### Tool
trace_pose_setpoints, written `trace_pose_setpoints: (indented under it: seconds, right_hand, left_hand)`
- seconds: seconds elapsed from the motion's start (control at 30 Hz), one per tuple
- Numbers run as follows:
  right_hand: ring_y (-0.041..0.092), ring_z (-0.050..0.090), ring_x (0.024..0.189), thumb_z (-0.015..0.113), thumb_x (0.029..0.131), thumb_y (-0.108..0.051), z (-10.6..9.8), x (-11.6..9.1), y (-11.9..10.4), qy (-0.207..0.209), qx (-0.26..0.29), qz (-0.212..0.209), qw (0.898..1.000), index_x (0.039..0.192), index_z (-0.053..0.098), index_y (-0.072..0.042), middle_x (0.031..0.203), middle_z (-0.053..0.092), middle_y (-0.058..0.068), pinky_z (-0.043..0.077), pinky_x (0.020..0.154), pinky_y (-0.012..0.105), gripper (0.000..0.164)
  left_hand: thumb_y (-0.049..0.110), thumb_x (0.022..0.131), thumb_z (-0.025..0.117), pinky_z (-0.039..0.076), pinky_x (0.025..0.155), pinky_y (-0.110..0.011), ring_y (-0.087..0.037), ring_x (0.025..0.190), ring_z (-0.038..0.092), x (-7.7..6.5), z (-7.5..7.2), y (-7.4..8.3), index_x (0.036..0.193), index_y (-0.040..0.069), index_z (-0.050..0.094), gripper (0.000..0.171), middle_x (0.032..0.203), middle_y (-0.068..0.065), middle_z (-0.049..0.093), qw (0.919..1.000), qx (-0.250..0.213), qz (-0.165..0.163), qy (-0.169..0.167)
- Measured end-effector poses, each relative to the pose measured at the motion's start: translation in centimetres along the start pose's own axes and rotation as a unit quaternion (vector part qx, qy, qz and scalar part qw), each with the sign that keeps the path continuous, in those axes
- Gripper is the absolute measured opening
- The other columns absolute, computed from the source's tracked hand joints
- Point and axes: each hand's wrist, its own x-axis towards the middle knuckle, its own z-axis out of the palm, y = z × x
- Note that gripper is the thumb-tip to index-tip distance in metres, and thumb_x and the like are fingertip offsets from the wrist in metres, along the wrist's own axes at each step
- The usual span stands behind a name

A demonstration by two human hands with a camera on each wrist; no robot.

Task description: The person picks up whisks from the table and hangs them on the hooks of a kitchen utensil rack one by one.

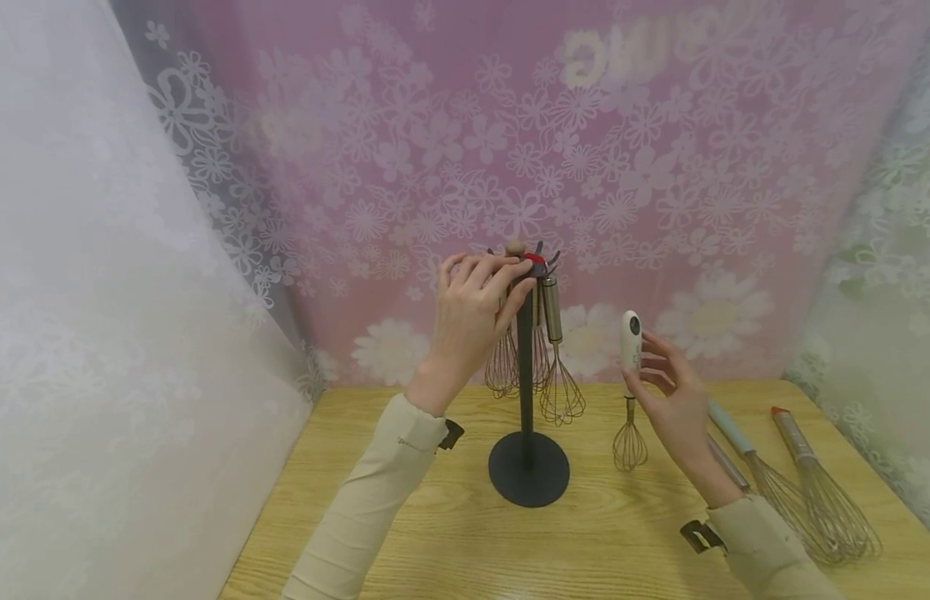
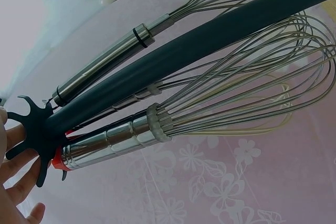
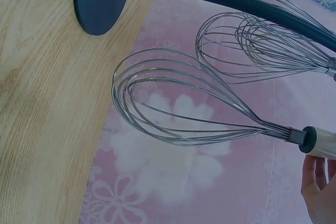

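My right hand (image 1: 675,408) holds a small whisk (image 1: 631,346) by its white handle, upright with the wires down, right of a black stand (image 1: 526,367). In the right wrist view, that whisk's wire loops (image 3: 178,135) show in full, but most of its handle is out of frame. At the top of the stand my left hand (image 1: 472,308) touches the hooked head (image 2: 37,135), its fingers spread behind the hooks. Several whisks hang there, among them one with a slim steel handle (image 2: 100,66) and one with a thick steel handle (image 2: 115,140) and red end.
On the wooden table (image 1: 405,533) stands the round black base (image 1: 528,483). To the right lie a blue-handled whisk (image 1: 731,425), a large whisk with a red tip (image 1: 795,437) and another steel handle (image 1: 727,463), partly behind my right wrist. Flowered cloth (image 1: 435,167) hangs behind.
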Motion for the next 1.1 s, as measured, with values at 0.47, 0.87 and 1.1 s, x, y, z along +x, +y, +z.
trace_pose_setpoints:
  seconds: [0.47, 0.87, 1.1]
  right_hand:
    - [0.001, 0.062, 0.098, 0.067, 0.082, 0.024, 0.2, 0.2, -0.5, -0.006, 0.004, 0.0, 1.0, 0.138, 0.053, 0.011, 0.12, 0.059, -0.007, 0.052, 0.082, 0.011, 0.059]
    - [0.0, 0.062, 0.098, 0.067, 0.081, 0.025, 0.5, 0.5, -1.5, -0.008, 0.002, -0.005, 1.0, 0.137, 0.054, 0.011, 0.12, 0.06, -0.009, 0.053, 0.082, 0.012, 0.059]
    - [-0.004, 0.062, 0.099, 0.067, 0.081, 0.026, 0.7, 0.7, -1.8, -0.012, 0.007, -0.017, 1.0, 0.137, 0.054, 0.011, 0.12, 0.06, -0.01, 0.052, 0.083, 0.012, 0.06]
  left_hand:
    - [0.037, 0.102, 0.062, 0.037, 0.108, -0.043, -0.019, 0.104, 0.064, 0.0, 0.1, 0.0, 0.117, 0.018, 0.075, 0.028, 0.114, 0.002, 0.072, 1.0, 0.004, 0.0, 0.002]
    - [0.036, 0.101, 0.063, 0.039, 0.107, -0.045, -0.02, 0.104, 0.064, 0.0, 0.0, 0.0, 0.118, 0.018, 0.075, 0.028, 0.114, 0.002, 0.072, 1.0, 0.003, 0.002, 0.003]
    - [0.036, 0.101, 0.063, 0.039, 0.107, -0.046, -0.021, 0.104, 0.064, 0.0, 0.0, 0.0, 0.117, 0.017, 0.076, 0.027, 0.113, 0.0, 0.072, 1.0, -0.001, 0.005, 0.005]
